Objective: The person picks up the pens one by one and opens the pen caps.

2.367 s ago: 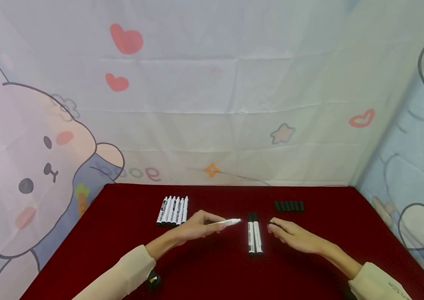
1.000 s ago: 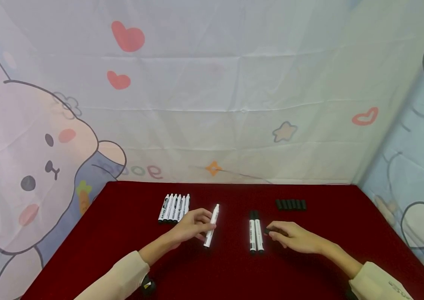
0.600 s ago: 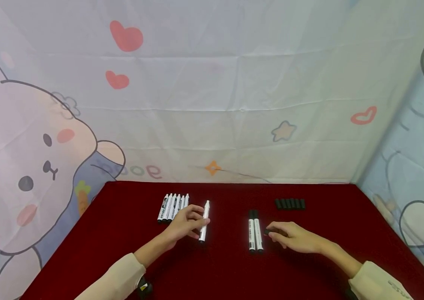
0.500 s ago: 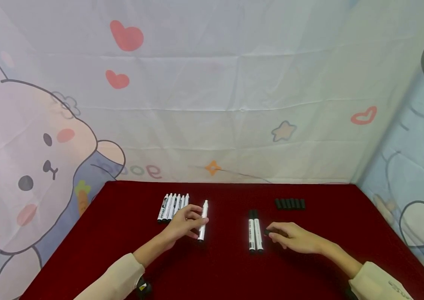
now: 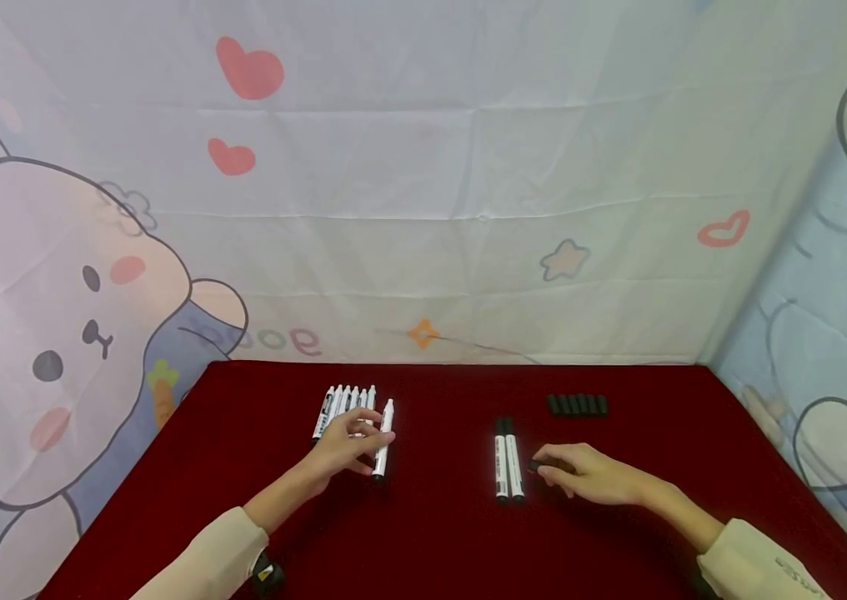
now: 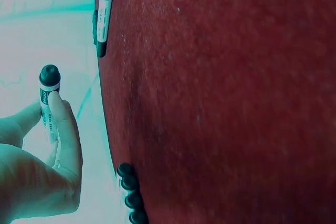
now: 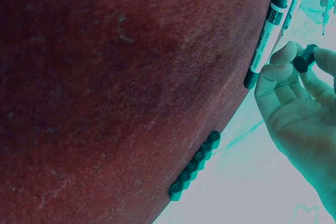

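Observation:
An uncapped white marker (image 5: 383, 439), its pale tip pointing away, is pinched by my left hand (image 5: 341, 450) close to the right side of a row of uncapped markers (image 5: 326, 414). In the left wrist view the held marker (image 6: 48, 100) shows its black end, raised above the cloth. My right hand (image 5: 592, 473) pinches a small black marker cap (image 5: 533, 466) between thumb and fingertips. The same cap (image 7: 304, 59) shows clearly in the right wrist view. Left of that hand lie two capped markers (image 5: 508, 460), side by side.
A row of several black caps (image 5: 578, 406) lies at the back right of the table with its dark red cloth (image 5: 438, 533). A printed fabric backdrop (image 5: 393, 167) rises behind the table's far edge.
My left hand has drawn the marker left toward the row, turning it from pointing right to pointing away from me. My right hand, still pinching the cap, stays nearly in place.

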The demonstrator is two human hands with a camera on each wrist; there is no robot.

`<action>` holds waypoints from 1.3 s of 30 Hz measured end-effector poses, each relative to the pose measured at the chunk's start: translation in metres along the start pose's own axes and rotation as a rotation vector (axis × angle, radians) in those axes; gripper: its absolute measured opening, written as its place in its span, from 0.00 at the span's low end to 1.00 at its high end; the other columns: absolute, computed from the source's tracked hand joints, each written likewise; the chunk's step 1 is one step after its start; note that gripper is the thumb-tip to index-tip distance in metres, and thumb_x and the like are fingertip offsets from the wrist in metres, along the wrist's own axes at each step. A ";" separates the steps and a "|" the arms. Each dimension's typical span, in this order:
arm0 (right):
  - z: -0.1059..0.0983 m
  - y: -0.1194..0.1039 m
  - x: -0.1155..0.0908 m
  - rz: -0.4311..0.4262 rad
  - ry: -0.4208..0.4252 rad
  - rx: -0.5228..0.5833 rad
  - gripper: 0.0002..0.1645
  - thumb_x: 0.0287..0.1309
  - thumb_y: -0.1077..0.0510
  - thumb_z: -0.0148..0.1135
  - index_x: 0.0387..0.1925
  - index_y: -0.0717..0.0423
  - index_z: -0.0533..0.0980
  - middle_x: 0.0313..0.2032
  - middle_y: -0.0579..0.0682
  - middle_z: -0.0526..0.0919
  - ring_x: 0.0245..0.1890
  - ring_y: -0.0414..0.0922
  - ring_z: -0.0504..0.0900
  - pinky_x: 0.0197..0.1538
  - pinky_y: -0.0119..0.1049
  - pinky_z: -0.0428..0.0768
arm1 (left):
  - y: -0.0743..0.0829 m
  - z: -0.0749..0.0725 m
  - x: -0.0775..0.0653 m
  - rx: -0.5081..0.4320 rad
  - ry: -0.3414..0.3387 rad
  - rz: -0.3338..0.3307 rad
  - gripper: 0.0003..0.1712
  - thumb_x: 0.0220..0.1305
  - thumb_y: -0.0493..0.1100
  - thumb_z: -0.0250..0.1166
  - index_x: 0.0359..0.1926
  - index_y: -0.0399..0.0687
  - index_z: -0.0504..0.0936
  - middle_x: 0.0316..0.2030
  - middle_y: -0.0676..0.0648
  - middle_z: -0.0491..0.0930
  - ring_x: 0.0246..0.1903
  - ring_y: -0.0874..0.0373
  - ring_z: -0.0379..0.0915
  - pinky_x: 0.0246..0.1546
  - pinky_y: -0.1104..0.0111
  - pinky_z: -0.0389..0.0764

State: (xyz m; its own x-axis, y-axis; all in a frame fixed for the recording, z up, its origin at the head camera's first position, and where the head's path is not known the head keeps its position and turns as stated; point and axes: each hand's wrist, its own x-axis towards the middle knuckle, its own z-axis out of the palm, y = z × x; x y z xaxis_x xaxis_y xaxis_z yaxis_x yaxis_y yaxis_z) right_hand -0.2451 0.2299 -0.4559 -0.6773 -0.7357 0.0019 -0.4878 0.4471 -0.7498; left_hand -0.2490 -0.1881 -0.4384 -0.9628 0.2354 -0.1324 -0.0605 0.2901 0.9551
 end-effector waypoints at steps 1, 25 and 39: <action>0.000 0.000 0.000 0.001 0.001 -0.006 0.19 0.79 0.54 0.50 0.59 0.63 0.75 0.33 0.50 0.81 0.27 0.33 0.75 0.31 0.29 0.77 | 0.000 -0.002 -0.001 0.003 0.007 -0.002 0.32 0.68 0.48 0.69 0.65 0.35 0.70 0.49 0.39 0.80 0.35 0.60 0.79 0.33 0.62 0.88; -0.004 0.005 -0.005 -0.019 0.032 -0.139 0.20 0.77 0.52 0.54 0.59 0.61 0.77 0.46 0.48 0.78 0.33 0.31 0.72 0.37 0.28 0.77 | -0.018 -0.066 0.000 0.194 0.179 0.045 0.28 0.69 0.47 0.69 0.62 0.34 0.76 0.43 0.38 0.85 0.31 0.56 0.81 0.33 0.60 0.89; -0.002 0.006 -0.008 -0.026 0.046 -0.158 0.19 0.76 0.53 0.55 0.58 0.60 0.78 0.43 0.46 0.78 0.35 0.32 0.70 0.37 0.28 0.75 | -0.031 -0.089 0.010 0.268 0.254 0.031 0.27 0.70 0.46 0.68 0.62 0.33 0.77 0.41 0.39 0.84 0.30 0.59 0.80 0.33 0.62 0.88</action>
State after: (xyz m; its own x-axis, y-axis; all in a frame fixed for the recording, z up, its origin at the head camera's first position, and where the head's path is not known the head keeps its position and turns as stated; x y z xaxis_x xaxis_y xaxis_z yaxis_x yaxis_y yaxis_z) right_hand -0.2435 0.2391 -0.4589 -0.6861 -0.7256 0.0526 -0.5835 0.5056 -0.6356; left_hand -0.2800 -0.2771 -0.4456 -0.9998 0.0200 -0.0020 0.0089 0.5269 0.8499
